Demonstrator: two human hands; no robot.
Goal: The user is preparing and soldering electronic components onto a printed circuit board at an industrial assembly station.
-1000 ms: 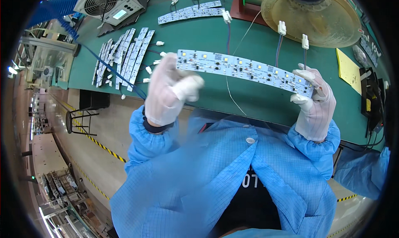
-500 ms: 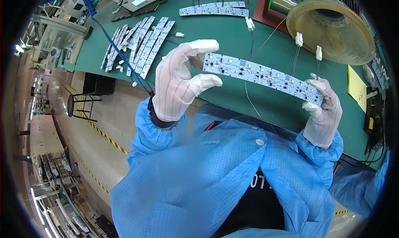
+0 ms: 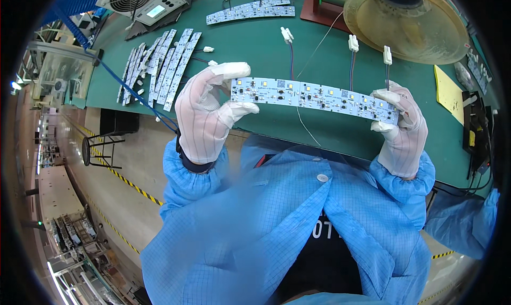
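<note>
A green table (image 3: 255, 44) spans the scene. The wide funnel-shaped hood (image 3: 404, 38) stands at its far right, and a grey box with a fan (image 3: 141, 9) sits at the far left. Between the box and the near edge a cluster of strip boards (image 3: 173, 68) lies fanned and overlapping.

The curved circuit board (image 3: 314, 98) is in front of the person, raised above the table with its component side showing. It looks light, thin and stiff, probably brittle if bent, and smooth enough to slide in gloves; its short ends and long edges offer the safest hold, away from the mounted parts.

The right hand (image 3: 402, 134) pinches the right end, fingers at the upper edge and thumb below. The left hand (image 3: 202, 113) frames the left end, a finger along the top edge and the thumb along the bottom, seemingly touching; how firmly, I cannot tell.

Three white plugs (image 3: 353, 43) stand off beyond the board on soft, thin leads (image 3: 352, 70), likely poor handles. Smallest are the yellowish LEDs (image 3: 308, 89), best left untouched.
</note>
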